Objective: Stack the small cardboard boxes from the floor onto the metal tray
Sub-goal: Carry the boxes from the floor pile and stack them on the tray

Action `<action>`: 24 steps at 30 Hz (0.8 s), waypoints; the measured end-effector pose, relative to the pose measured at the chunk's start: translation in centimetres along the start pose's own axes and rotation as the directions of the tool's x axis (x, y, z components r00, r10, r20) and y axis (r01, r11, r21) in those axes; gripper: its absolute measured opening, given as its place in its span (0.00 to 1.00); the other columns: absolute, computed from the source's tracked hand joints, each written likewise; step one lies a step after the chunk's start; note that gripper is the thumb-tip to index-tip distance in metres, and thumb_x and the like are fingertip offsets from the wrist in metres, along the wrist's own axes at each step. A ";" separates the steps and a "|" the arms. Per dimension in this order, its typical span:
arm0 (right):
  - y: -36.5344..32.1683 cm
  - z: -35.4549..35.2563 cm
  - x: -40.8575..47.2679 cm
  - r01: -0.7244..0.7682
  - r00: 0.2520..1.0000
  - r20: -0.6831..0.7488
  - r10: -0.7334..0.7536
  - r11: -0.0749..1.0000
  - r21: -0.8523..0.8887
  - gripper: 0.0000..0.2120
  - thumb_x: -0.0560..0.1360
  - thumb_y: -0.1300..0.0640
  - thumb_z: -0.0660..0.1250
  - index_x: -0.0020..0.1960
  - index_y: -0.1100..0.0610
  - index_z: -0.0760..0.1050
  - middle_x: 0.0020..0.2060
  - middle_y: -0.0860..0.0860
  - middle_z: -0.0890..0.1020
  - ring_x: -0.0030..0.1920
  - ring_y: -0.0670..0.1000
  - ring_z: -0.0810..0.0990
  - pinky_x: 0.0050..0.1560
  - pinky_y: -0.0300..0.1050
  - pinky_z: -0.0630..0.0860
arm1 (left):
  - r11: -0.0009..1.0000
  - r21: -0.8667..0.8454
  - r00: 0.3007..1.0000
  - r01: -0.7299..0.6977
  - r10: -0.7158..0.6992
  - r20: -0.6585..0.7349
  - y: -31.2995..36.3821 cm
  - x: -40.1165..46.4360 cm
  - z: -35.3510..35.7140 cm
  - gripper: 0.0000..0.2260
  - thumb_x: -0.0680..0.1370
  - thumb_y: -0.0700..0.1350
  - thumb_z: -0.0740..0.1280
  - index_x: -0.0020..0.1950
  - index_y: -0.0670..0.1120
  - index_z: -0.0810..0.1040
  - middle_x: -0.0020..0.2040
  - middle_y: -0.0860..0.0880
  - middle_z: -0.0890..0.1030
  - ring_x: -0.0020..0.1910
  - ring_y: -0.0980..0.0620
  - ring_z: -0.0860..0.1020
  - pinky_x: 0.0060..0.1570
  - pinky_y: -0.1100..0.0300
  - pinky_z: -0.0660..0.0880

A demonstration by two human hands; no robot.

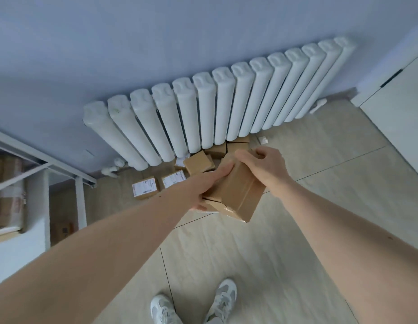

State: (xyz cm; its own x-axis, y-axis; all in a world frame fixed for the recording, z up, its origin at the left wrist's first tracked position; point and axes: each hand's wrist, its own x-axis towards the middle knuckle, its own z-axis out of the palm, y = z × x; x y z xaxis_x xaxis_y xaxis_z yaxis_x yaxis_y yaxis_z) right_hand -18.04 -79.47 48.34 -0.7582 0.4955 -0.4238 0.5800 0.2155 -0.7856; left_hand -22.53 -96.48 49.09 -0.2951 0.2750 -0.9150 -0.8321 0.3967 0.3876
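Note:
I hold a bundle of small brown cardboard boxes [238, 192] in the air above the floor. My left hand [209, 185] grips the bundle from its left side and underneath. My right hand [261, 167] curls over the far top edge of the largest box. Several more small boxes lie on the floor under the radiator: a plain brown one [197, 163], two with white labels [144, 187] [174, 178], and others [236, 145] against the radiator's foot. The metal tray is not in view.
A white column radiator [203, 108] runs along the blue wall. A grey metal shelf frame [46, 164] with large cartons [9, 195] stands at the left. A white cabinet [397, 118] is at the right. My feet in white shoes [194, 305] stand on the tiled floor.

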 end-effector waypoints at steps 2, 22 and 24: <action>-1.9 -2.5 -1.5 0.030 0.999 0.043 -0.034 0.997 0.076 0.21 0.64 0.41 0.75 0.35 0.58 0.73 0.31 0.47 0.72 0.34 0.48 0.72 0.38 0.44 0.67 | 1.000 0.000 0.998 0.005 -0.005 0.063 1.2 -2.8 0.9 0.46 0.52 0.65 0.85 0.64 0.47 0.78 0.57 0.43 0.85 0.55 0.41 0.84 0.58 0.38 0.79; -8.0 -17.6 -15.6 -0.078 0.992 -0.043 0.121 0.830 0.552 0.43 0.62 0.19 0.61 0.72 0.38 0.66 0.64 0.49 0.78 0.59 0.50 0.80 0.63 0.57 0.78 | 0.960 0.066 0.915 -0.271 0.236 0.327 3.8 -18.3 14.8 0.43 0.59 0.67 0.81 0.71 0.55 0.74 0.63 0.45 0.83 0.59 0.42 0.83 0.59 0.40 0.78; -7.9 -18.4 -16.4 -0.114 0.985 -0.041 0.168 0.809 0.576 0.49 0.58 0.15 0.57 0.75 0.34 0.60 0.63 0.48 0.78 0.57 0.53 0.82 0.59 0.58 0.80 | 0.952 0.066 0.901 -0.299 0.259 0.347 4.1 -18.2 16.0 0.44 0.58 0.67 0.81 0.71 0.56 0.73 0.63 0.45 0.83 0.59 0.41 0.83 0.58 0.39 0.79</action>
State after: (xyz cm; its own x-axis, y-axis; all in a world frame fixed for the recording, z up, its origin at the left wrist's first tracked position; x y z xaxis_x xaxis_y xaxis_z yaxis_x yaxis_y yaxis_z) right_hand -4.72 -73.82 69.78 -0.6372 0.5591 -0.5305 0.3840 -0.3665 -0.8475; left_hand -13.05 -85.90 69.11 -0.3185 0.6546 -0.6856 -0.6727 0.3534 0.6500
